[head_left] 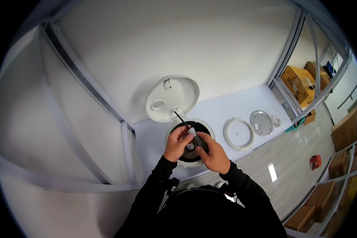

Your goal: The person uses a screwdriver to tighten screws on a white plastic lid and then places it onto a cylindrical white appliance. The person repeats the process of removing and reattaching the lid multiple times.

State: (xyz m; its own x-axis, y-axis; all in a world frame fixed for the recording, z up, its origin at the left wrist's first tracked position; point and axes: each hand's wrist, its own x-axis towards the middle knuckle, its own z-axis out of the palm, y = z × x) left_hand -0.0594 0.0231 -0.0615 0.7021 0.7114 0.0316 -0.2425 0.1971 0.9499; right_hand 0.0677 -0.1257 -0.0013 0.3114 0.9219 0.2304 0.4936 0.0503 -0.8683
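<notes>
A white rice cooker (208, 131) stands on the white table with its round lid (172, 97) swung open and upright behind the dark pot opening. Both my hands are over that opening. My left hand (176, 142) holds a small white part (192, 130) between its fingertips. My right hand (214, 152) grips a screwdriver (181, 119) by its handle; the thin dark shaft points up and away toward the lid hinge. The two hands touch each other above the pot.
To the right of the cooker on the table (234, 107) lie a white ring (238, 133), a perforated metal disc (261, 123) and a small white piece (277, 121). Cardboard boxes (299, 81) and shelves stand at the right. White panel walls enclose the table.
</notes>
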